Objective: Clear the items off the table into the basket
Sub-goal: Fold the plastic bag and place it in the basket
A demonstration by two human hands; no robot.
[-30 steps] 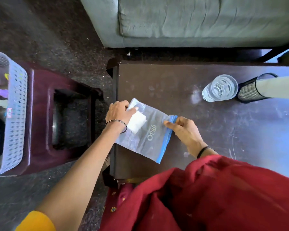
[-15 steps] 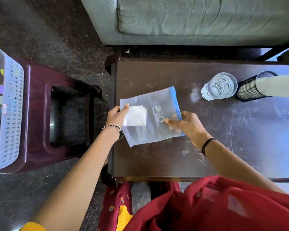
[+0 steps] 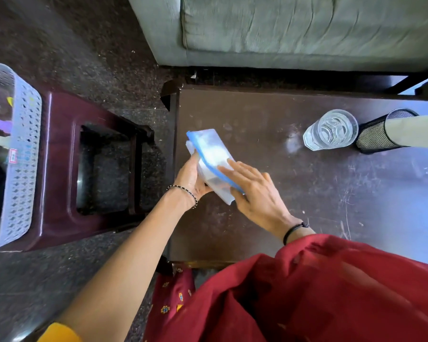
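A clear zip bag [image 3: 211,154] with a blue seal strip is folded over and lifted above the left part of the dark wooden table [image 3: 269,213]. My left hand [image 3: 190,178] grips it from below and the left. My right hand [image 3: 255,191] presses flat on its upper face, fingers spread. A pale blue perforated basket [image 3: 22,154] sits at the far left on a maroon plastic stool [image 3: 59,169], with several small items inside. A glass of water [image 3: 331,130] and a black mesh holder [image 3: 378,134] lying on its side remain on the table's far right.
A grey sofa [image 3: 294,30] stands beyond the table's far edge. Dark speckled floor [image 3: 84,58] separates the table from the stool. My red garment [image 3: 307,292] covers the table's near right edge.
The bag, held flat and open-faced half a second ago, is now folded over on itself. My right hand has moved on top of it, and both hands sit closer together.
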